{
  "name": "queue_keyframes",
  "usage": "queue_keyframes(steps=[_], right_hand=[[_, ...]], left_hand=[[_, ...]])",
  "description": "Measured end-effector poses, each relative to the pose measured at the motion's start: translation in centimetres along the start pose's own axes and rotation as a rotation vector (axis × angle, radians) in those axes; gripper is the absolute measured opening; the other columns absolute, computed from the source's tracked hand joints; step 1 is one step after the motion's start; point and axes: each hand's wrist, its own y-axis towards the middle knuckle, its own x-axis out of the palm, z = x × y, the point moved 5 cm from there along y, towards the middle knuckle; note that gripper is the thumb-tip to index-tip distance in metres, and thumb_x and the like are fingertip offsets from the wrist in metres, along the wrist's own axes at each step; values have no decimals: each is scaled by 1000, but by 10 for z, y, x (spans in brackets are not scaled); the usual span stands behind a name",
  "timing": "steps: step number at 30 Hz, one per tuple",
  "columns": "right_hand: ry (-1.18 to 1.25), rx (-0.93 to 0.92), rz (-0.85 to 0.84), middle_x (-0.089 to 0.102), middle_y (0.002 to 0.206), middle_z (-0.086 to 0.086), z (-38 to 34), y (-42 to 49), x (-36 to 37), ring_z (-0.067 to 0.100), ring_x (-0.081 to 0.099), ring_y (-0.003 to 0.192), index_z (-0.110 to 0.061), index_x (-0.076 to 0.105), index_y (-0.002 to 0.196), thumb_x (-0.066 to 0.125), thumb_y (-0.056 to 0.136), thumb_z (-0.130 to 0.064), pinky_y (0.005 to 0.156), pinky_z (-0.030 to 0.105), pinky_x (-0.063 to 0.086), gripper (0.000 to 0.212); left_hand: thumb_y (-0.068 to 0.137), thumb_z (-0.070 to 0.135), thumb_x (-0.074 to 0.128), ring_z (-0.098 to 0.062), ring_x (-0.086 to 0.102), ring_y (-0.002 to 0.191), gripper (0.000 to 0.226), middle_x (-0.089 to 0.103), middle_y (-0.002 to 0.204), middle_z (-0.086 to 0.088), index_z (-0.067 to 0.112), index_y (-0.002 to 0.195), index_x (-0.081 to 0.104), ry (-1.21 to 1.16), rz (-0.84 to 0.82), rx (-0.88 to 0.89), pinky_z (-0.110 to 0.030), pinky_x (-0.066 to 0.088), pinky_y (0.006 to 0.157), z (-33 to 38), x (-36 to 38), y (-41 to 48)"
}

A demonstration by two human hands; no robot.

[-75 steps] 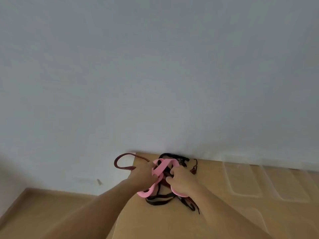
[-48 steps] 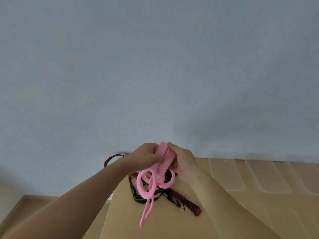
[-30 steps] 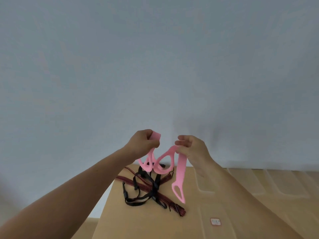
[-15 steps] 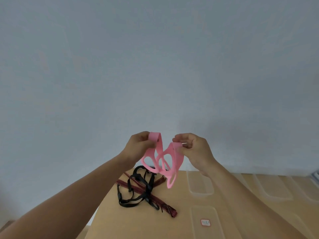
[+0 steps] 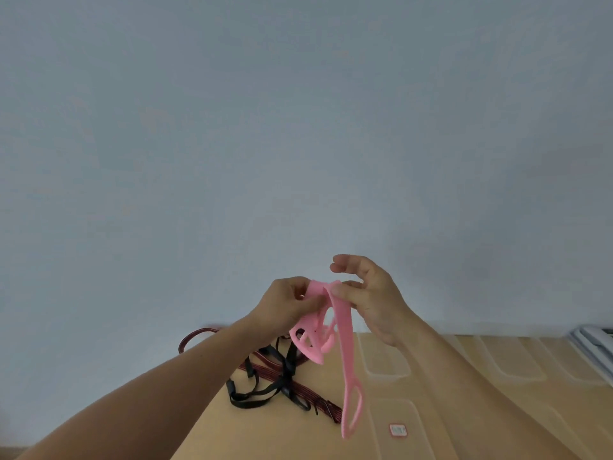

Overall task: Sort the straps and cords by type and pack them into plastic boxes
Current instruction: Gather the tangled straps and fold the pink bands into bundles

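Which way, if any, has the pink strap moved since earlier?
Yes, up. The pink strap lay on the black straps; now the left hand and right hand hold it above them.

Light wooden table (image 5: 232, 433) right up against the wall. On its left part there's a black strap (image 5: 258, 391) tangled up with a dark red striped strap (image 5: 326, 408). Over to the right, a few clear plastic boxes (image 5: 386, 366) sit side by side, and the nearest has a little red-edged label (image 5: 397, 429).

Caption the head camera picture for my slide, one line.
Left hand and right hand hold a pink strap above a table; black and dark red straps lie tangled below, beside clear plastic boxes.
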Motion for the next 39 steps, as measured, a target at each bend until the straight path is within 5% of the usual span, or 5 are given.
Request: queue_keyframes(steps=[11,19,30,33,39], right_hand=[[-152,147,-25,75,83,-6,22,-22,38,2,66,71,-18,72,90,70,88,-13,61,11,47,6],[-314,-100,132,50,130,-31,-24,-15,35,-17,48,114,-41,75,85,74,85,-22,89,13,41,19],[45,-84,256,75,94,5,-20,-19,38,23,72,90,-26,75,90,63,93,-10,81,34,58,20],[52,-102,430,75,93,1,-16,-26,23,24,74,86,-25,75,91,65,91,-7,71,33,60,21],[-197,-154,713,70,100,-3,-21,-31,4,14,68,87,-42,68,89,67,91,-14,73,29,54,28]], left_hand=[[87,17,65,4,58,55,9,69,75,8,22,81,70,140,239,98,-12,46,50,17,-34,19],[83,22,76,-14,70,72,8,74,81,-1,15,86,74,-114,65,82,-22,54,63,17,-45,7],[96,30,62,-22,66,83,33,73,95,-11,0,87,74,-140,-52,76,-40,54,84,21,-41,-5],[96,24,62,-7,67,105,24,72,116,7,8,89,78,-187,-107,106,-20,52,83,26,-44,-6],[93,-1,57,-20,66,113,18,72,117,-6,-1,93,75,-424,-165,140,-33,53,95,38,-46,-2]])
